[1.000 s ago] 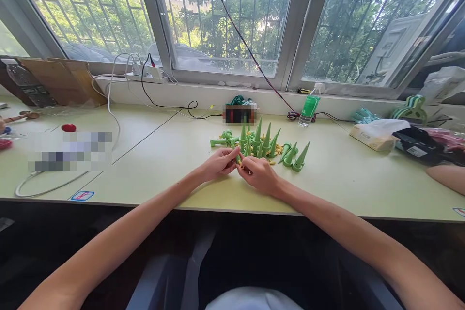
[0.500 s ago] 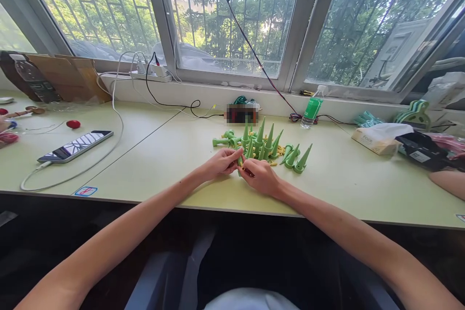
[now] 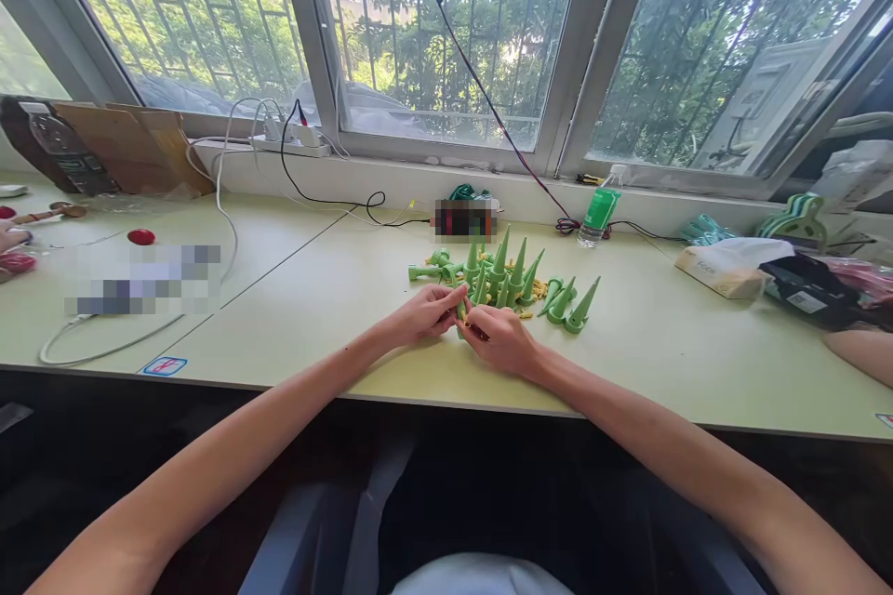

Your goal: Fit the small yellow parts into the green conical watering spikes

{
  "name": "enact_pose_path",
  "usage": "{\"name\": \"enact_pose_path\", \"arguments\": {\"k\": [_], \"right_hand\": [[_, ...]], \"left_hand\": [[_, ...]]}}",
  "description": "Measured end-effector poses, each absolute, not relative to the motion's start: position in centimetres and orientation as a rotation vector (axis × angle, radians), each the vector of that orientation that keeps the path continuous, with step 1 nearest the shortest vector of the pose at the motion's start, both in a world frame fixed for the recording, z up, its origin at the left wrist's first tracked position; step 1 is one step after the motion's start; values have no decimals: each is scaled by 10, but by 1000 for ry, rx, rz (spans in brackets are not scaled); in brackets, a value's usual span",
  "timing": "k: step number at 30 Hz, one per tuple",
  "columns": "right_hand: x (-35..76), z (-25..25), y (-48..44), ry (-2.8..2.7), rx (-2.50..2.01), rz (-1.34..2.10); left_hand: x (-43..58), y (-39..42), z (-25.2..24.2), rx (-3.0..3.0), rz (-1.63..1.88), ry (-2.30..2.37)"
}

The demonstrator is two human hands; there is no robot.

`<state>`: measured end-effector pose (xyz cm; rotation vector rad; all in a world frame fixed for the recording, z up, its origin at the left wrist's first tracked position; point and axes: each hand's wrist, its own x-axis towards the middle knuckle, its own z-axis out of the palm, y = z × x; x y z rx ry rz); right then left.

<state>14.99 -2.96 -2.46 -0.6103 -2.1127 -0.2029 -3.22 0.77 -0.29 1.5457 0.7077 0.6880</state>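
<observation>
My left hand [image 3: 427, 312] is closed round a slim green plastic spike [image 3: 461, 304], low over the table near its front edge. Against it, my right hand [image 3: 503, 339] is closed in a pinch at a small yellow piece [image 3: 466, 321] by the spike's near end. Fingers hide how the two parts meet. Just beyond my hands, several green cone-shaped spikes [image 3: 517, 271] stand points up. Small yellow pieces [image 3: 539, 289] lie scattered among them. Other green spikes lie on their sides to the left [image 3: 422, 272], and a few lean at the right [image 3: 580, 311].
A water bottle [image 3: 600, 209] stands behind to the right, with a tissue box [image 3: 722, 270] and black package [image 3: 813, 288] farther right. A white cable [image 3: 150, 335] loops across the left table beside a blurred patch. Another person's hand [image 3: 9, 236] is far left; an arm [image 3: 861, 353] rests far right.
My two hands and the green spike between them stay almost in place. The other person's hand at the far left has shifted slightly.
</observation>
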Motion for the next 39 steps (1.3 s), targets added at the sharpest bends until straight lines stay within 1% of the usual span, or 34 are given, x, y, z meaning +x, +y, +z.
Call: {"name": "enact_pose_path", "arguments": {"k": [39], "right_hand": [[152,-26,-29,-2148,-617,-201]], "left_hand": [[-32,6,-2,1549,682,745]]}}
